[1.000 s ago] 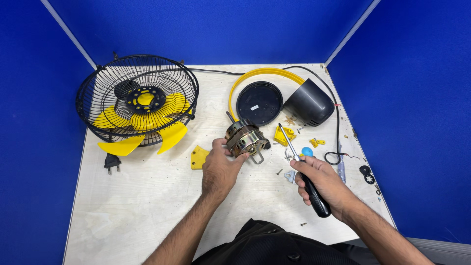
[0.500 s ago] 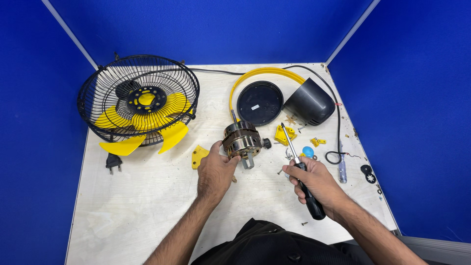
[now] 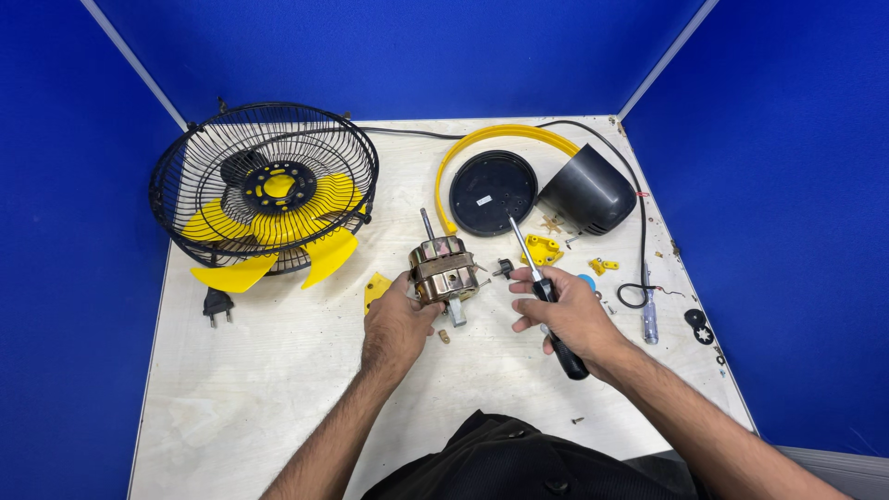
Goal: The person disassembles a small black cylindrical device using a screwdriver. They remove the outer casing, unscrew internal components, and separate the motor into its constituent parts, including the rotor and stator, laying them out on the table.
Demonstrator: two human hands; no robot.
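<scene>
Left of the one bare copper-wound metal fan motor (image 3: 445, 272) sits one black wire fan cage (image 3: 264, 185). Your left hand (image 3: 396, 326) clasps the motor; your right hand (image 3: 567, 313), right of it, grips one black-handled screwdriver (image 3: 546, 298), handle partly hidden.

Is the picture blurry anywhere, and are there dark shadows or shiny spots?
Head view: sharp all over, even the fan cage wires; light is even, with only soft shadows under the left hand and motor; a small shine on the screwdriver shaft in the right hand; the table edges splay outward from the wide lens.
</scene>
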